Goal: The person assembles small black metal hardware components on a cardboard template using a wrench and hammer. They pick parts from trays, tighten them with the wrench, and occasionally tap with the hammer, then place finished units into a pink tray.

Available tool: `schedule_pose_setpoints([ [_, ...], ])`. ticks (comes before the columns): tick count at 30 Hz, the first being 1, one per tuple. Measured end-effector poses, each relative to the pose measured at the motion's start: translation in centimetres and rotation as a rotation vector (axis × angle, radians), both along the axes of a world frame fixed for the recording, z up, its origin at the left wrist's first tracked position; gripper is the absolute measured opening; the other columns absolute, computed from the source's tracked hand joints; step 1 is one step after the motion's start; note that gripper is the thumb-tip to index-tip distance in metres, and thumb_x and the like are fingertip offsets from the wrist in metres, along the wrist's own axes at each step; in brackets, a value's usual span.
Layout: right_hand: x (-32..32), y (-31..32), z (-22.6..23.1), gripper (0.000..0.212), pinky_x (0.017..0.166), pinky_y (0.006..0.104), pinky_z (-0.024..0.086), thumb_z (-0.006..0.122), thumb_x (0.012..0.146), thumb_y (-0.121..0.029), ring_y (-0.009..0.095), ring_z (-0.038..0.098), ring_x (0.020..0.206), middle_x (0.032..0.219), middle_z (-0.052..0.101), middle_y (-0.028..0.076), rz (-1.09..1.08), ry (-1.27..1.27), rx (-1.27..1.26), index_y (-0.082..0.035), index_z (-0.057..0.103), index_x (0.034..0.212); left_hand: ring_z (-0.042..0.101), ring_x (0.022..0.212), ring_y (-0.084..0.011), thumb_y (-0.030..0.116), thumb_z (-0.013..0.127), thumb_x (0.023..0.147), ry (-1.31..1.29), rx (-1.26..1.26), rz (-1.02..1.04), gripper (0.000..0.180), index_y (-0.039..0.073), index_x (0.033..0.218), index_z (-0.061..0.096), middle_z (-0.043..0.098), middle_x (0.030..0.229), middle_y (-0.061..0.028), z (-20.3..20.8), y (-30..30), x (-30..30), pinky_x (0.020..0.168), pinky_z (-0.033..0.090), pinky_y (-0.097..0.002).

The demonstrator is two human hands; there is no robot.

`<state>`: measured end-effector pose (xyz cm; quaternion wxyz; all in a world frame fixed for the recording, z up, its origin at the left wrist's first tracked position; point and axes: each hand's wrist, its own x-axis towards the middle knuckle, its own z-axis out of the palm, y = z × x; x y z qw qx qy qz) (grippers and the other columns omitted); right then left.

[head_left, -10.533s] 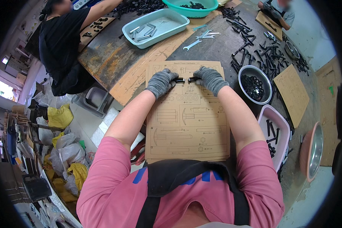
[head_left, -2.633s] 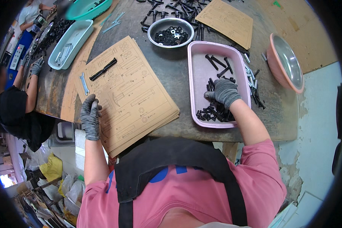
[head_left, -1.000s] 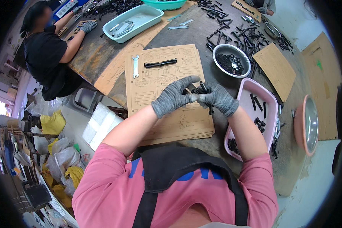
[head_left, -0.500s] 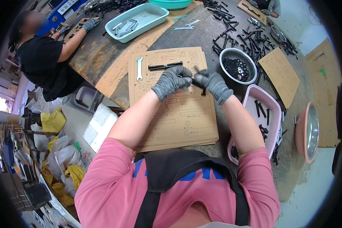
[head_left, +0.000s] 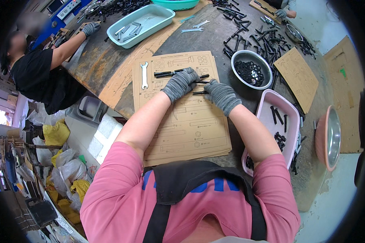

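Both my hands wear grey knit gloves and work over a brown cardboard sheet (head_left: 186,133) printed with part drawings. My left hand (head_left: 181,84) is closed, with black bolts (head_left: 204,76) at its fingertips; its grip is partly hidden. Another black bolt (head_left: 163,74) lies on the sheet and runs up to that hand. To the right, my right hand (head_left: 222,96) pinches a dark bolt (head_left: 198,93), its fingers pointing toward the left hand. A silver open-ended wrench (head_left: 144,76) lies on the sheet's upper left.
A steel bowl (head_left: 234,75) of black rings and a pink tray (head_left: 293,111) of bolts stand at right. Loose bolts (head_left: 267,39), a cardboard board (head_left: 298,79) and a pink-rimmed basin (head_left: 327,137) lie beyond. A turquoise tray (head_left: 158,25) holds metal tubes. A co-worker (head_left: 44,77) sits at left.
My hands have lowered slightly toward the sheet and the right has shifted left. The bolt that crossed between them has turned, and several bolt ends now show between the hands.
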<state>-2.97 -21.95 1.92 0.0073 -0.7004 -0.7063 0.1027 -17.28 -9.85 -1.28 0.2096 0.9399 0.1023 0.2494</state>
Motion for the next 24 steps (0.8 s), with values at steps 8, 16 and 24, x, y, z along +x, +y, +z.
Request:
schedule_pose_setpoints([
  [8,3.6,-5.9,2.0,0.025,0.071,0.0363,0.045,0.058,0.076,-0.019,0.028,0.056,0.081,0.089,0.054,0.013,-0.060,0.321,0.434,-0.007,0.054,0.098,0.055,0.091,-0.0293,0.026,0.059,0.077,0.314,0.043,0.273,0.035,0.010,0.109,0.056,0.058,0.093,-0.0124,1.7,-1.4,0.4,0.081,0.043,-0.0377],
  [16,4.7,-10.6,3.2,0.027,0.070,0.0301,0.047,0.061,0.077,-0.013,0.020,0.058,0.080,0.090,0.056,0.010,-0.190,0.610,0.433,-0.005,0.055,0.102,0.055,0.089,-0.0293,0.026,0.060,0.075,0.454,-0.063,0.349,0.032,0.013,0.104,0.059,0.057,0.095,-0.0127,2.6,-2.4,3.4,0.078,0.044,-0.0364],
  [24,5.2,-13.0,3.7,0.025,0.073,0.0309,0.046,0.059,0.077,-0.012,0.022,0.058,0.082,0.090,0.056,0.011,-0.240,0.652,0.392,-0.004,0.055,0.101,0.057,0.085,-0.0294,0.027,0.062,0.074,0.477,-0.068,0.380,0.035,0.013,0.106,0.059,0.057,0.096,-0.0123,2.9,-2.5,3.1,0.077,0.045,-0.0366],
])
